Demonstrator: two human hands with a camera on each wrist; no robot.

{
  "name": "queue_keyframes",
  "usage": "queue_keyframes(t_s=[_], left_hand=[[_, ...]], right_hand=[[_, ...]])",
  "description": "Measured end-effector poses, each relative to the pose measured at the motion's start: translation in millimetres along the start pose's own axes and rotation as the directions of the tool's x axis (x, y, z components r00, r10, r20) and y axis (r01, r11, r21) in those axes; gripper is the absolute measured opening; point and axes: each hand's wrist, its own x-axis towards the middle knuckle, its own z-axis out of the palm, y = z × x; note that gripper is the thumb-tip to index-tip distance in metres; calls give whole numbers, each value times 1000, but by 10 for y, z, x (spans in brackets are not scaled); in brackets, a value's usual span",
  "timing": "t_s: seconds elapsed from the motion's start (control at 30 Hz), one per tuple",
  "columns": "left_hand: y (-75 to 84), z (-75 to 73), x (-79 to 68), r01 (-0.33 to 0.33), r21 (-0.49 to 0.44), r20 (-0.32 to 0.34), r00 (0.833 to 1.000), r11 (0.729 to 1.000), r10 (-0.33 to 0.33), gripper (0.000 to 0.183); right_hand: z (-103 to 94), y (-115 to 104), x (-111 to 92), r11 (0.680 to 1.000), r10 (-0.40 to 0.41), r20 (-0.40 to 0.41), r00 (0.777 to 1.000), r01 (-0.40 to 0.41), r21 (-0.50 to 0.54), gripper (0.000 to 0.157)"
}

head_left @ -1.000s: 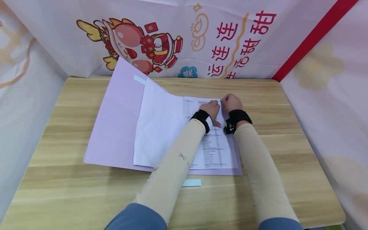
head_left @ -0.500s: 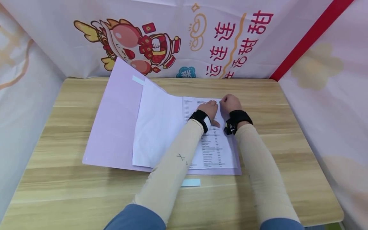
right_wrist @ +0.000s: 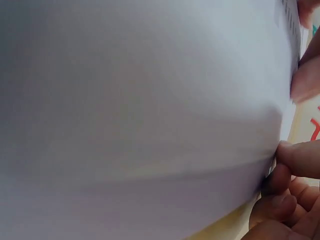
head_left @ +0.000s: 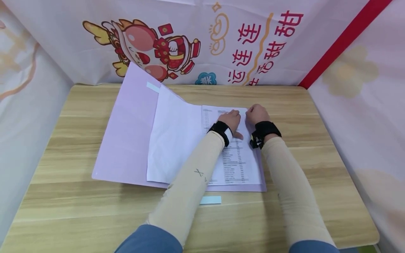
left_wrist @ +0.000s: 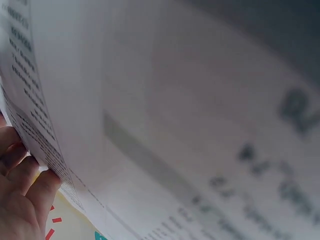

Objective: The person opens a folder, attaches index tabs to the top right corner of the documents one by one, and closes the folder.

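A lilac folder point(head_left: 118, 140) lies spread on the table, its left cover raised at an angle. Inside it are a blank white page point(head_left: 172, 137) on the left and a printed sheet point(head_left: 232, 168) with columns of small text on the right. My left hand point(head_left: 230, 121) rests on the upper part of the printed sheet, fingers reaching toward its top edge. Beside it, my right hand point(head_left: 257, 115) pinches the top right corner of the page between thumb and finger. In the right wrist view, those pinching fingers point(right_wrist: 300, 157) show at the page's edge.
A pale blue strip point(head_left: 210, 200) lies on the wooden table point(head_left: 57, 214) in front of the folder, and another strip point(head_left: 153, 86) is on the raised cover. A printed cloth point(head_left: 269, 21) hangs along the table's back edge.
My right hand has shifted slightly right, a little farther from the left hand. The left hand and the folder stay about where they were.
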Motion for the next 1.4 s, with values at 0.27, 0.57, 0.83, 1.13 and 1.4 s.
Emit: queue_keyframes(t_s=[0.27, 0.57, 0.83, 1.13, 1.4], left_hand=[[17, -9, -31, 18, -11, 35, 999, 1000, -18, 95], [63, -81, -112, 1, 23, 61, 998, 1000, -2, 92], [85, -122, -144, -53, 78, 80, 996, 996, 46, 84], [127, -291, -223, -63, 142, 28, 998, 988, 59, 80], [200, -478, -402, 1, 169, 28, 1000, 986, -5, 86]], right_hand=[[-14, 48, 34, 999, 27, 97, 995, -30, 31, 22], [-23, 101, 97, 1000, 6, 160, 987, -9, 18, 24], [-30, 126, 83, 998, -53, 142, 988, 49, 29, 22], [-91, 190, -10, 980, -40, 65, 997, 26, 200, 29], [-289, 156, -168, 926, 0, 2, 1000, -1, 378, 38]])
